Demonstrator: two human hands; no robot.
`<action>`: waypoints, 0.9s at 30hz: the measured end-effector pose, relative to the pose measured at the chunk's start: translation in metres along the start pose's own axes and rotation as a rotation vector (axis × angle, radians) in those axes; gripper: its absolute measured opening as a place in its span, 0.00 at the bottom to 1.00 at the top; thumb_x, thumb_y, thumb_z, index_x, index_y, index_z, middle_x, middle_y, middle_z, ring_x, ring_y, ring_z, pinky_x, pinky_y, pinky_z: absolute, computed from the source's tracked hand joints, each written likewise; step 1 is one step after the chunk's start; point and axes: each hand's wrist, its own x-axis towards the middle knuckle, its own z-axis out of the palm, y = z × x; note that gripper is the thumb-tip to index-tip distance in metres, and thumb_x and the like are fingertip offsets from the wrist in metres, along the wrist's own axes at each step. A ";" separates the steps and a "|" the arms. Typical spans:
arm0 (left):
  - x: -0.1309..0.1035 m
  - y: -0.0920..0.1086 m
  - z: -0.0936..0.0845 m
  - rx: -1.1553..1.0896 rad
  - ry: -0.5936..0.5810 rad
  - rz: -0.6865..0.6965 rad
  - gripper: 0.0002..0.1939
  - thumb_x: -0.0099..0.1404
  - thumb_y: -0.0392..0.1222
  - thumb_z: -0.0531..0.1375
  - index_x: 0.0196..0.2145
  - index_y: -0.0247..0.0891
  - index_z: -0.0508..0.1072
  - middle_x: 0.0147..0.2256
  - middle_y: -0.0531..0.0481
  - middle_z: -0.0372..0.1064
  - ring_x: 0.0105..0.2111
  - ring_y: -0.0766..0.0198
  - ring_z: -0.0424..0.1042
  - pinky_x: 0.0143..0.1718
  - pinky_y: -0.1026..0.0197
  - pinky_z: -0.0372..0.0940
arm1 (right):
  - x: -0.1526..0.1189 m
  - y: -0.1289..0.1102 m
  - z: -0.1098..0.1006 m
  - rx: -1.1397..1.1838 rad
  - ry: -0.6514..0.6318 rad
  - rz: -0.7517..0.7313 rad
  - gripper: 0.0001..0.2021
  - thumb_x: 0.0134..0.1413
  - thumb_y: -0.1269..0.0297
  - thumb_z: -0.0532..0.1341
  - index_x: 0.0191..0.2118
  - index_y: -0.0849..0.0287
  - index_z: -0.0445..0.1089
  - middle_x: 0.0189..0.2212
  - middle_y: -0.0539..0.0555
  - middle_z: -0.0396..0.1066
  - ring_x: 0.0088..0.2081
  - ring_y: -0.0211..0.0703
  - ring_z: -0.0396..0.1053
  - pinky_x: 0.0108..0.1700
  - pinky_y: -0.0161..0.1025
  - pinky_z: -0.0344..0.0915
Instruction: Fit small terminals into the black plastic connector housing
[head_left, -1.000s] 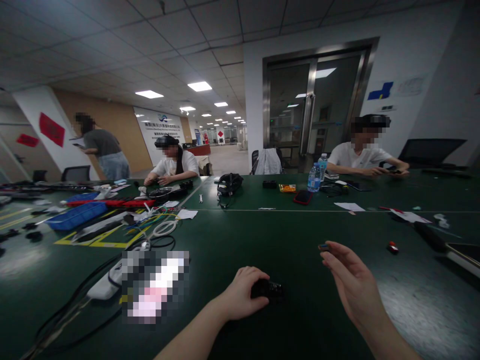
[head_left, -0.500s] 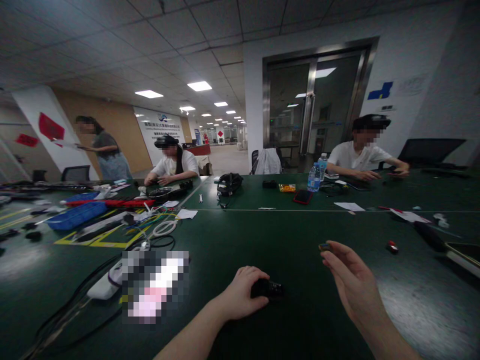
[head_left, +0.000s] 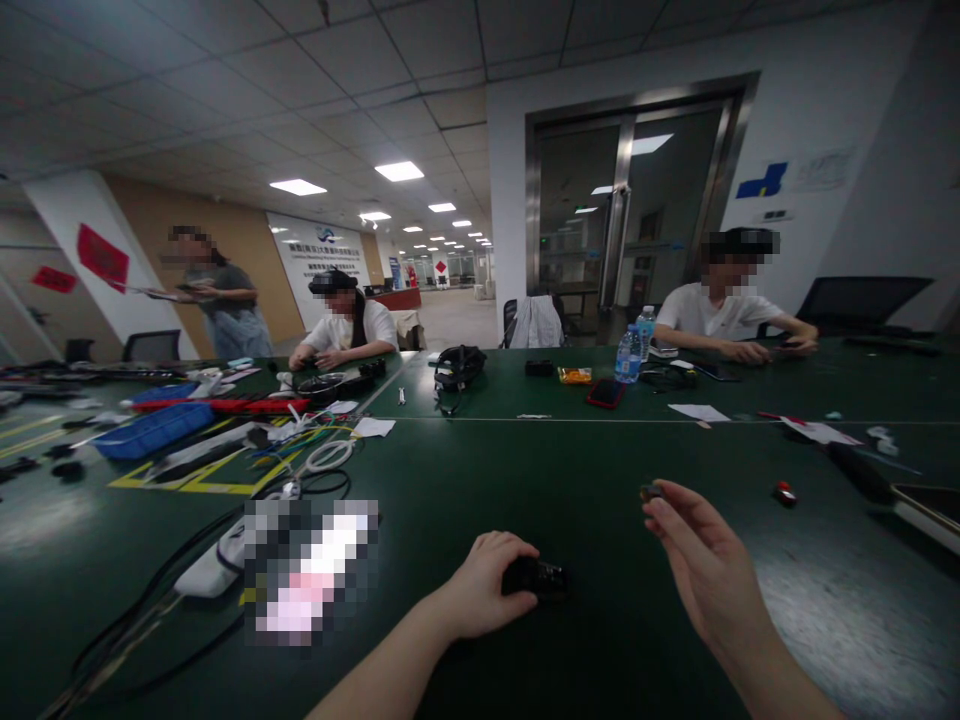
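Observation:
My left hand point(head_left: 491, 588) is closed around a small black object point(head_left: 541, 577) with faint light markings, low on the dark green table point(head_left: 420, 480). To its right and a little higher, my right hand point(head_left: 701, 550) pinches a tiny item point(head_left: 651, 492) between thumb and fingertips. That item looks dark with a brownish end, too small to name. The two hands are well apart. A small red and black object point(head_left: 784, 493) lies on the table to the right of my right hand.
A white power strip point(head_left: 212, 567) with cables lies left, beside a blurred-out bright patch. Blue trays point(head_left: 155, 432) stand farther left. Water bottles point(head_left: 628, 356), a red-edged phone point(head_left: 605, 393) and a black headset point(head_left: 460, 368) are across the table. Two people sit opposite; another stands back left.
The tiny item in my right hand has turned slightly between the fingertips. My left hand has not visibly moved. The standing person at the back left has shifted a little to the right.

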 end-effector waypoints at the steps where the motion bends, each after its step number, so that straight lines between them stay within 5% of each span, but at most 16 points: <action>1: 0.000 0.000 0.000 0.000 -0.002 0.003 0.23 0.57 0.41 0.62 0.50 0.45 0.64 0.49 0.48 0.61 0.52 0.53 0.57 0.53 0.50 0.53 | 0.000 0.000 0.000 -0.002 -0.002 -0.001 0.23 0.33 0.52 0.70 0.39 0.52 0.70 0.39 0.52 0.69 0.43 0.49 0.66 0.45 0.47 0.64; 21: 0.001 -0.004 0.004 0.018 0.032 0.043 0.23 0.55 0.40 0.62 0.49 0.44 0.64 0.48 0.48 0.63 0.50 0.54 0.59 0.54 0.50 0.51 | -0.005 -0.012 0.011 0.115 0.071 0.006 0.24 0.26 0.54 0.72 0.36 0.51 0.69 0.32 0.48 0.72 0.35 0.42 0.68 0.35 0.38 0.65; 27: 0.001 -0.004 0.004 0.002 0.041 0.032 0.22 0.56 0.40 0.62 0.49 0.45 0.65 0.47 0.49 0.63 0.50 0.55 0.59 0.54 0.50 0.50 | -0.005 -0.006 0.006 0.165 -0.010 -0.003 0.19 0.35 0.57 0.70 0.38 0.50 0.70 0.32 0.48 0.71 0.31 0.39 0.67 0.33 0.36 0.66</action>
